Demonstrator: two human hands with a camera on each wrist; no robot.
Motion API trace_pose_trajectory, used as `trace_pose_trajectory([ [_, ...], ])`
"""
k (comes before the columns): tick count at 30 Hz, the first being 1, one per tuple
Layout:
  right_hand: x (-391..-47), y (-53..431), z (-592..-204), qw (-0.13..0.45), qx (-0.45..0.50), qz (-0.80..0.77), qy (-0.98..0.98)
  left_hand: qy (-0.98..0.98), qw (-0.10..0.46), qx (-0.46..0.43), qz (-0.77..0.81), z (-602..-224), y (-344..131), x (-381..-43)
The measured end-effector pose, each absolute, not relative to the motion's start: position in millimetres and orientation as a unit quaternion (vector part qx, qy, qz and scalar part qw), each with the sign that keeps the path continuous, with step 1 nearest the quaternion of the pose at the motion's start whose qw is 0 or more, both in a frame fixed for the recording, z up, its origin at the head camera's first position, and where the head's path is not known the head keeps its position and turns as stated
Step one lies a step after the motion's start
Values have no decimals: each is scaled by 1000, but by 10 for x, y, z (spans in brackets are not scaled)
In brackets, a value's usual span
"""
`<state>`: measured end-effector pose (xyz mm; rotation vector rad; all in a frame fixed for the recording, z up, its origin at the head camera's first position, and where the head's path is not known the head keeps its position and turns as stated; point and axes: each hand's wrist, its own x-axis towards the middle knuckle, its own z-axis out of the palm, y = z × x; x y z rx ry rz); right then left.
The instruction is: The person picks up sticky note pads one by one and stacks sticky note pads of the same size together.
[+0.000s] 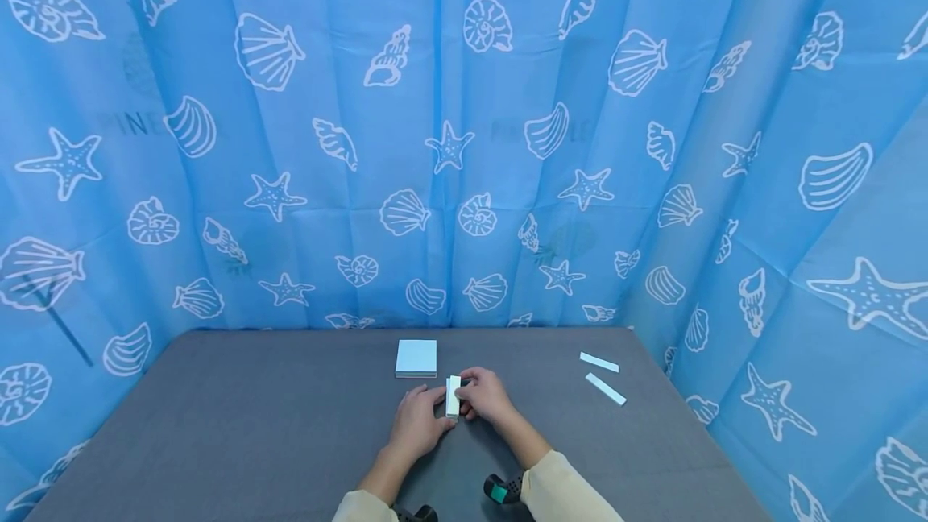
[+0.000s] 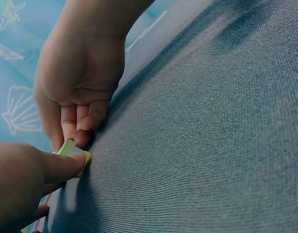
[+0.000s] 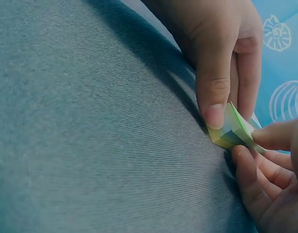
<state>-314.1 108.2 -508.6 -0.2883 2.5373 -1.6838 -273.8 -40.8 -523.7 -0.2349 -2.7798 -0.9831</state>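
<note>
A narrow sticky-note pad [image 1: 453, 397] with yellow and green layers is between the two hands near the middle of the table. My left hand [image 1: 419, 424] holds it from the left, its thumb [image 3: 216, 116] at the yellow end. From the right, my right hand [image 1: 484, 395] pinches the pale green part [image 3: 243, 128] between thumb and finger. That part stands at an angle to the yellow layer, with a wedge-shaped gap between them in the right wrist view. Part of the pad is hidden by fingers.
Beyond the hands lies a square pale-blue pad [image 1: 416, 358]. Two narrow pale strips, one farther back [image 1: 598, 362] and one nearer [image 1: 605, 389], lie to the right on the grey-covered table [image 1: 254, 425]. A blue seashell curtain [image 1: 449, 184] hangs behind.
</note>
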Motion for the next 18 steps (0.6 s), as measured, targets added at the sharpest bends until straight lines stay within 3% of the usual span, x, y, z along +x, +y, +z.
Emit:
trace_pose_trajectory([
  [18, -3168, 1088, -5095, 54, -112, -501, 856, -927, 84, -51, -362, -5254, -392, -2754],
])
